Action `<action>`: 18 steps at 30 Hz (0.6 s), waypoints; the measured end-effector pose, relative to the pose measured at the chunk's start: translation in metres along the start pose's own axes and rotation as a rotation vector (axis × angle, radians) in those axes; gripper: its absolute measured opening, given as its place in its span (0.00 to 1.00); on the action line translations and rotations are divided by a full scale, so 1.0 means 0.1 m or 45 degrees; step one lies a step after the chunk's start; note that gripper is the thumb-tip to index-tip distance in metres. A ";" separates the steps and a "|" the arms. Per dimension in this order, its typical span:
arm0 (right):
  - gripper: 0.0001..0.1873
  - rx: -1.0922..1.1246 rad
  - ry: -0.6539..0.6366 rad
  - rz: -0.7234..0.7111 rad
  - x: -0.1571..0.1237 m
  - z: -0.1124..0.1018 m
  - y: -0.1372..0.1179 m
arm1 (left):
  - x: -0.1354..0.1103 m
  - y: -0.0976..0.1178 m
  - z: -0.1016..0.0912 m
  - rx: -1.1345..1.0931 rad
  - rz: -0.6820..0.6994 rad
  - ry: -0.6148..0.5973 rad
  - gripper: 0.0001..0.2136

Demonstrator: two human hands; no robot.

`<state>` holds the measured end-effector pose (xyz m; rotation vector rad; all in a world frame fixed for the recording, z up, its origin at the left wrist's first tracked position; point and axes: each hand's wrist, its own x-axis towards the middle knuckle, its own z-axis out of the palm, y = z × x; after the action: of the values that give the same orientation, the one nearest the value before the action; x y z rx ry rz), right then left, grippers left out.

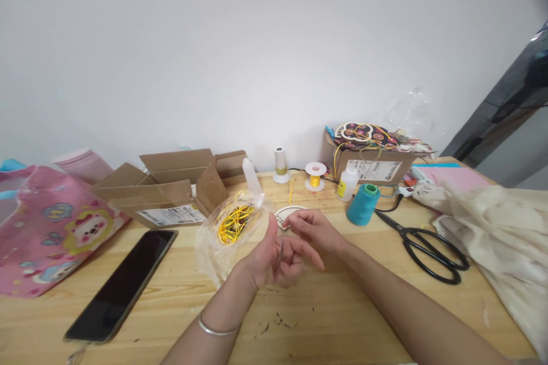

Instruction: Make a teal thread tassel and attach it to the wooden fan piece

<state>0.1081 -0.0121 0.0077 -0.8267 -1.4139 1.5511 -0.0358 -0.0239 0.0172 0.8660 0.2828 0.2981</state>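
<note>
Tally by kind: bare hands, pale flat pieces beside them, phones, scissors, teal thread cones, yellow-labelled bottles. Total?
Hands: 2 (left hand, right hand)
Pale flat piece: 1
Phone: 1
Scissors: 1
Teal thread cone: 1
Yellow-labelled bottle: 1
Total: 7

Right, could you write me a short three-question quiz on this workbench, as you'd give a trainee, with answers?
1. True or false: the black rectangular phone lies flat on the pale wooden table.
2. Which cutting tool lies just right of the teal cone-shaped thread spool?
3. Fill in: the pale flat piece with dark markings is nearer the ____ hand's fingers.

Key:
1. True.
2. Black scissors with large loop handles.
3. Right.
</note>
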 end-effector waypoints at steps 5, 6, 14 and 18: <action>0.23 0.010 -0.084 0.023 -0.02 -0.02 -0.06 | 0.00 0.01 0.03 -0.013 0.033 -0.008 0.48; 0.22 -0.004 -0.086 0.029 -0.02 -0.02 -0.07 | 0.00 0.01 0.04 -0.016 0.029 -0.005 0.48; 0.16 0.058 -0.103 0.044 -0.01 0.00 -0.06 | -0.02 0.02 0.06 -0.020 0.021 -0.015 0.49; 0.14 0.058 -0.069 0.042 -0.01 0.01 -0.04 | -0.02 0.03 0.06 -0.010 0.045 -0.026 0.49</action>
<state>0.1081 -0.0130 0.0120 -0.7898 -1.4052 1.6361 -0.0357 -0.0271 0.0233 0.8667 0.2479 0.3229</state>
